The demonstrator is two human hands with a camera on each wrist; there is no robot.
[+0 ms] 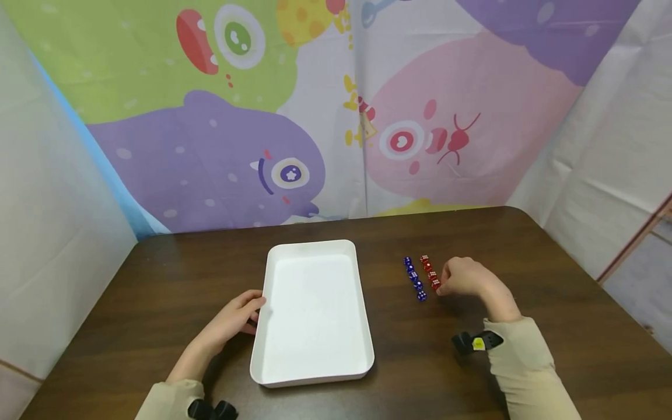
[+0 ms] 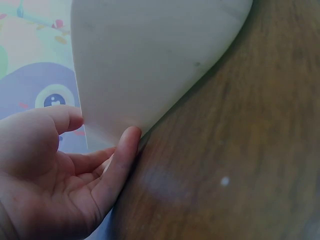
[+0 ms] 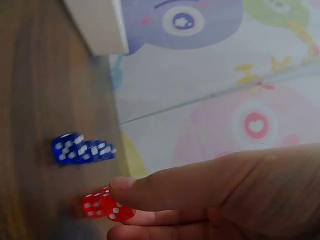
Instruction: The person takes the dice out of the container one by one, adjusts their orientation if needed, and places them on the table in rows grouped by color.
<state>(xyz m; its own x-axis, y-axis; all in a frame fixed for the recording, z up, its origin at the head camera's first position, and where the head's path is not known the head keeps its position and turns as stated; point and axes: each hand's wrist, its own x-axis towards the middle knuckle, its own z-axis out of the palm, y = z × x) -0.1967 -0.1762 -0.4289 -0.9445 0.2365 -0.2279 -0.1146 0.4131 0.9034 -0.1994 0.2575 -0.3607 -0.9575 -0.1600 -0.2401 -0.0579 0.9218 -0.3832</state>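
A shallow white rectangular tray [image 1: 317,312] stands on the table. My left hand [image 1: 236,318] holds its left side, the thumb at the rim and other fingers low against the outer wall [image 2: 150,60] in the left wrist view. To the right of the tray, blue dice [image 1: 415,279] form a slanting row. Beside them runs a row of red dice [image 1: 429,270]. At its near end my right hand [image 1: 469,279] pinches a red die [image 3: 118,210] between thumb and fingers. That die touches or nearly touches another red die [image 3: 91,204]; its far side is hidden.
The dark wooden table [image 1: 210,256] ends at a cartoon-printed curtain [image 1: 336,146] at the back. White cloth [image 1: 619,134] hangs on both sides. The blue row [image 3: 82,149] lies close beside the right hand, between it and the tray.
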